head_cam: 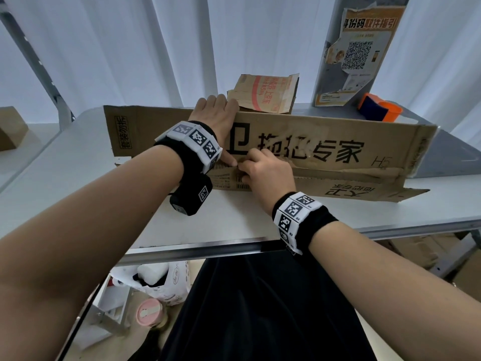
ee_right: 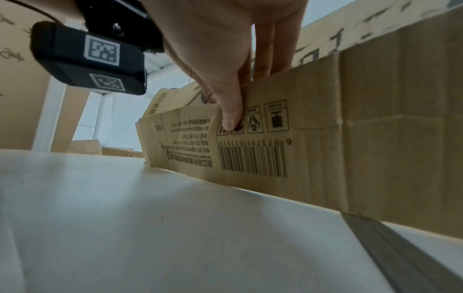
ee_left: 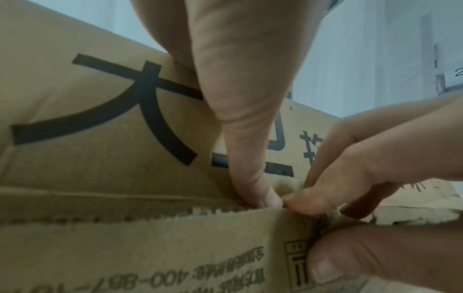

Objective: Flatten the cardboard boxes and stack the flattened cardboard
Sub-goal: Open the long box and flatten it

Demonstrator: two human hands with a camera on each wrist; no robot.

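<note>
The long cardboard box point(head_cam: 299, 142) stands along the tabletop's point(head_cam: 78, 162) far edge, half-collapsed; left hand point(head_cam: 217, 118) steadies its top, right hand's point(head_cam: 265, 169) fingers pinch the torn seam. One flattened piece point(head_cam: 265, 93) lies behind; stacking remains.

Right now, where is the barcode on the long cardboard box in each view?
Head: barcode at centre, on the box flap beneath the right hand.
Left wrist: not in it.
Right wrist: centre, below the left hand thumb.
Shared landmark: that thumb, on the flap.
</note>
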